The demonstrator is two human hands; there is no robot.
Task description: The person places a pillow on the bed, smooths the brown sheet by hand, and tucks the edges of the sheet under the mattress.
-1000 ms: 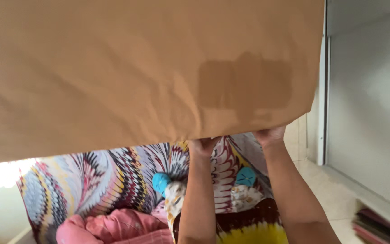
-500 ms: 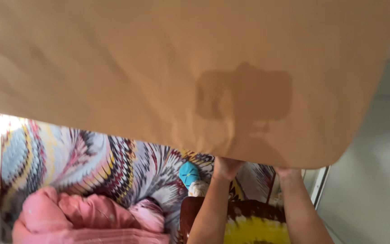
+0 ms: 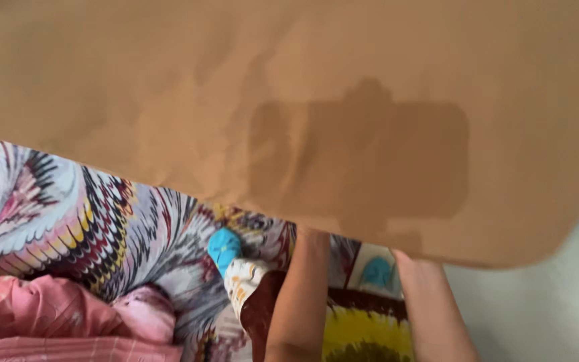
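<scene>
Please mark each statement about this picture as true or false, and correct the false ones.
1. A tan cloth fills the top of the view. True.
2. Both hands are in plain sight. False: the cloth hides them; only the left forearm and right forearm show.
3. A pink blanket lies at lower left. True.
4. The patterned sheet is plain white. False: it has many-coloured swirls.
5. A darker patch shows on the cloth. True.

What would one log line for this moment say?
hands: hidden behind tan cloth, both forearms raised | left forearm | right forearm | below: patterned bedsheet, pink blanket
</scene>
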